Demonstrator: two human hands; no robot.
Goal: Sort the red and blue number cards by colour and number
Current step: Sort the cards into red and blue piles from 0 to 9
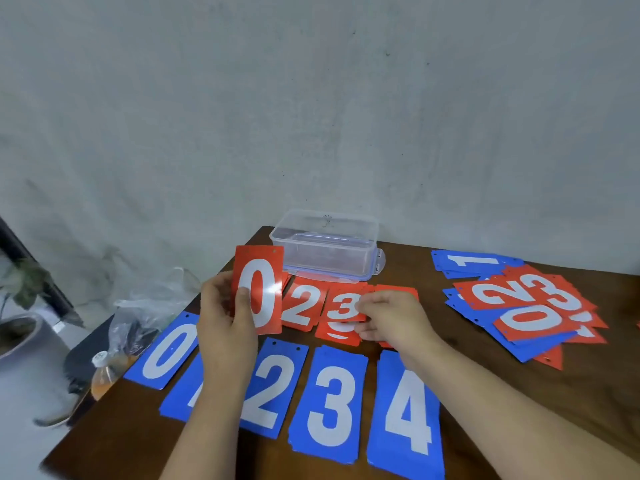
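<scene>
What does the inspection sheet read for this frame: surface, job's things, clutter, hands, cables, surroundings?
Surface: dark wooden table.
Job's things: near row of blue 0, blue 2, blue 3, blue 4, with the second card mostly hidden by the left forearm; red 2 behind; mixed heap at right.
Clutter: clear plastic box at the back edge; plastic bag and bottle beside the table's left edge.
Hands: left hand holds red 0 upright; right hand pinches red 3.
Cables: nothing seen.
Surroundings: grey wall; potted plant at left.
</scene>
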